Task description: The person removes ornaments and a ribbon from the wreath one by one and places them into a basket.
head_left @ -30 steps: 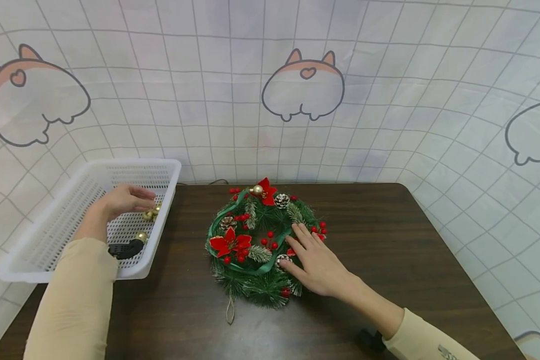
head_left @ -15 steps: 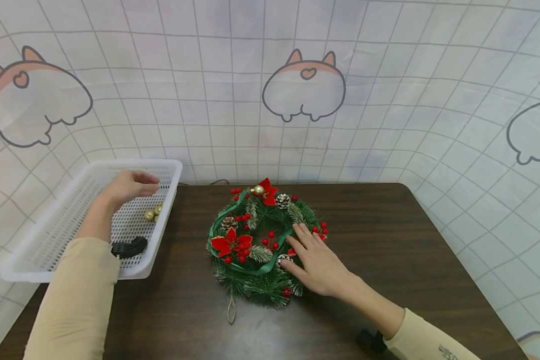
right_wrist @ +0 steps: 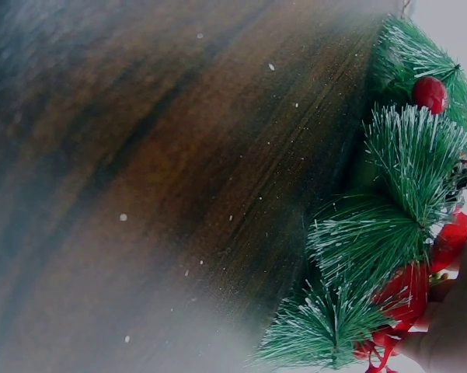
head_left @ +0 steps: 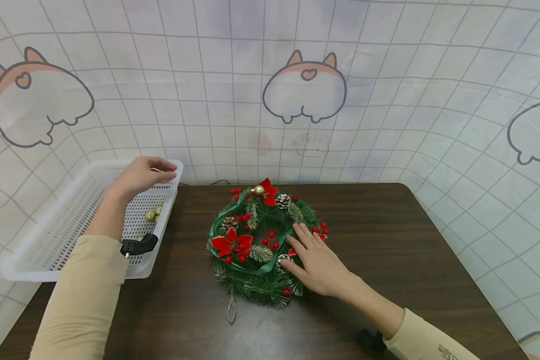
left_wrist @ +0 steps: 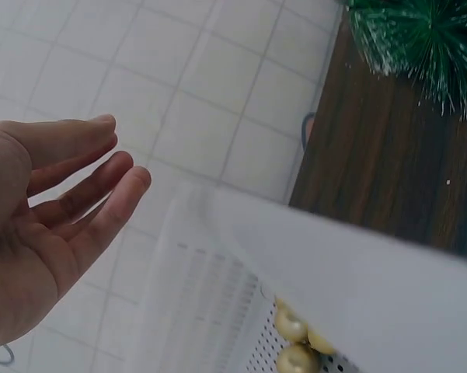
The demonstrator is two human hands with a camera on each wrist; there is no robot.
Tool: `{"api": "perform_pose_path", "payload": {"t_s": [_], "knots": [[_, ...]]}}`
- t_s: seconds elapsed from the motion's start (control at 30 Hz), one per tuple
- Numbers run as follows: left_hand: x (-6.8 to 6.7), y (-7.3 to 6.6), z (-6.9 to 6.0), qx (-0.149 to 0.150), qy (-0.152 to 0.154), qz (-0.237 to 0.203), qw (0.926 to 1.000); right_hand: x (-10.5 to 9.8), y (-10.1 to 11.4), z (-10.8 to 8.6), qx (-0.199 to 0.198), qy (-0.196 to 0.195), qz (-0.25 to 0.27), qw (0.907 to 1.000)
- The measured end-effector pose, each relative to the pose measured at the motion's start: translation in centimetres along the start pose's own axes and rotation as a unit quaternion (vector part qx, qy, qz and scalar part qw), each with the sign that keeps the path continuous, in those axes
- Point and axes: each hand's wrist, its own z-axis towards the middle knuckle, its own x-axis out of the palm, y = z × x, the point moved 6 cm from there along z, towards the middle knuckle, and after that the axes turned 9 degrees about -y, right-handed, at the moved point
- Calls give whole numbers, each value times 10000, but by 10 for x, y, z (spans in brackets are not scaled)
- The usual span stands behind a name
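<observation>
The wreath (head_left: pixel 265 290) lies on the table, with red flowers, berries, pinecones, a gold ball near its top and a green ribbon (head_left: pixel 265 267) looped over it. My right hand (head_left: pixel 316 262) rests on its right side, fingers spread; in the right wrist view only part of this hand (right_wrist: pixel 454 326) shows, by a red flower. My left hand (head_left: pixel 146 175) is above the far right part of the white basket (head_left: pixel 78 185). In the left wrist view the left hand's (left_wrist: pixel 62 210) fingers are loosely bent, with nothing seen between them. Gold balls (left_wrist: pixel 299 359) lie in the basket below.
The basket stands at the table's left side, its right rim beside the wreath's left. A string loop (head_left: pixel 231 310) hangs out from the wreath's near side onto the dark table (head_left: pixel 387 225). Behind stands a white grid-patterned curtain (head_left: pixel 216 90).
My left hand has risen from beside the gold balls and moved right and away towards the basket's far right corner. The right hand and the wreath have not visibly moved.
</observation>
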Motion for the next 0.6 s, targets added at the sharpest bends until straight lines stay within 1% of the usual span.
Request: {"api": "perform_pose_path", "payload": {"t_s": [0.2, 0.37, 0.5, 0.6], "knots": [[6, -21, -4, 178, -43, -34, 9998, 0, 0, 0, 4, 12, 9, 10000], [15, -41, -5, 323, -46, -118, 9994, 0, 0, 0, 23, 32, 19, 10000], [27, -55, -4, 543, 12, -231, 9983, 0, 0, 0, 23, 27, 20, 10000], [38, -62, -1, 695, 80, -335, 9970, 1, 0, 0, 27, 27, 9, 10000]]}}
